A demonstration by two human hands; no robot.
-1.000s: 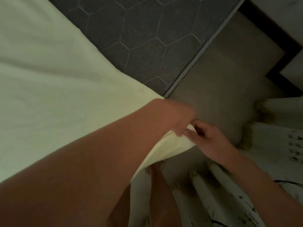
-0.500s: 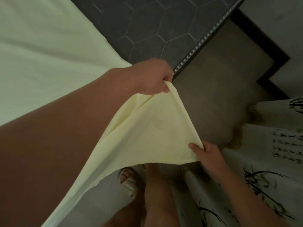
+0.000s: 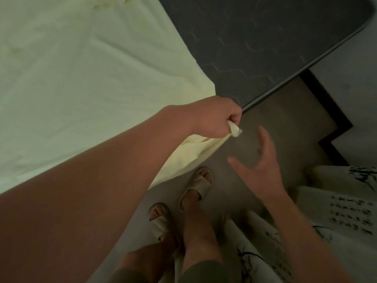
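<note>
Left hand (image 3: 216, 117) was clenched round one corner of the pale yellow sheet (image 3: 81, 78). The fingers were curled fully under, and a small twist of cloth stuck out below the knuckles. The fist sat just beside the piped edge (image 3: 261, 97) of the dark mattress (image 3: 265, 48), at its near corner.

Judgement: the corner was held at that spot so it could be drawn across the mattress. The quilted top lay uncovered from the sheet's edge rightward.

From the fist the sheet ran two ways:
- up and to the left, spread over the bed in shallow wrinkles;
- down, as a loose fold hanging under the forearm toward the floor (image 3: 285, 123).

The sheet was therefore partly on the mattress and partly off its side, with only the one corner gathered in the hand.

Right hand (image 3: 263, 166) held nothing. Its fingers were straight and spread, it hovered over bare floor near the left hand, and it was clear of the cloth.

Judgement: it looked placed to take the hanging fold or the hem.

Below the hands, two feet in pale slippers (image 3: 195, 186) stood on the floor near the hanging fold. Printed fabric (image 3: 346, 211) with dark brush marks lay at the right, apart from both hands.
</note>
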